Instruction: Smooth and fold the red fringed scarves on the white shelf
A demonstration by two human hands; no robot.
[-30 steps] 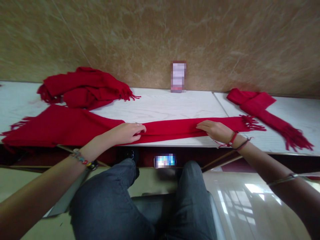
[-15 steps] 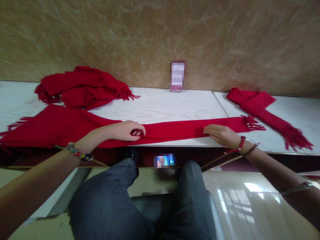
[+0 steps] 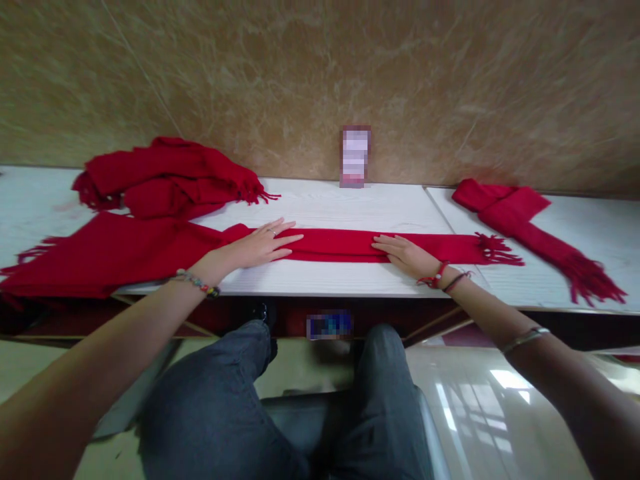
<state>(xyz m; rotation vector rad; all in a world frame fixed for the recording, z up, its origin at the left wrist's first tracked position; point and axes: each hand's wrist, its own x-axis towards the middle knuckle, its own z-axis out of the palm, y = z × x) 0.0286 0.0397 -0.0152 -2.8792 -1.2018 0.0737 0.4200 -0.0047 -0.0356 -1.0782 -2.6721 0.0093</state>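
Observation:
A long red scarf (image 3: 335, 244) with fringed ends lies along the white tabletop, narrow and folded lengthwise at the right, wider at the left. My left hand (image 3: 265, 244) rests on its middle, palm down with the fingers spread. Further right, my right hand (image 3: 400, 252) lies flat on the narrow stretch, fingers stretched out and pointing left. Neither hand is gripping the cloth. The scarf's right fringe (image 3: 500, 249) sits past my right hand, loose on the table.
A heap of red cloth (image 3: 175, 177) with fringe is behind the scarf at left. Another folded red scarf (image 3: 530, 230) lies at right. A blurred upright box-like item (image 3: 355, 157) stands against the brown marbled wall (image 3: 320, 73). A blurred screen-like object (image 3: 330, 325) shows below the white table's (image 3: 325, 283) edge.
My left hand has opened from curled fingers to spread ones. My right hand has moved left along the scarf. The scarf's middle has shifted away from the table's front edge and looks straighter.

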